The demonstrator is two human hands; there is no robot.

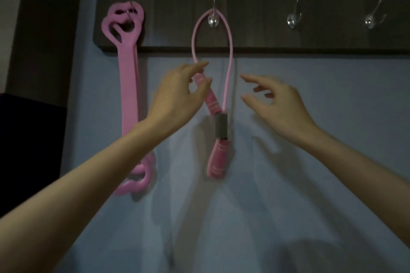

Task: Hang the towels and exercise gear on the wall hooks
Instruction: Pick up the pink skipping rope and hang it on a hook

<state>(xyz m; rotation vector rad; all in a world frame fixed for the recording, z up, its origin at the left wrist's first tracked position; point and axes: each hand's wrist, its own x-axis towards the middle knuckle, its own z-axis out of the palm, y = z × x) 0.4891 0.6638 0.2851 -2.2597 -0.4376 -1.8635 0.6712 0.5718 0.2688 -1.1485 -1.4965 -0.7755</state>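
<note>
Your left hand [177, 93] pinched the rope [231, 51] by its upper handle, I think to steady it; the rope hung from the hook [213, 20] above your fingers. Your right hand [275, 104] hovered beside it, fingers apart, holding nothing.

Both forearms bare, raised and converging toward centre frame. Left hand [177, 95] entering from lower left, back toward camera, wrist straight; forefinger [199, 66] extended up and right, thumb [205, 86] below it, handle [212, 101] between the two, firmness of grip not discernible. Right hand [281, 106] entering from lower right, roughly level with left; fingers [250, 78] spread, gently curved, pointing left, holding nothing. Hands near each other, not touching.
</note>
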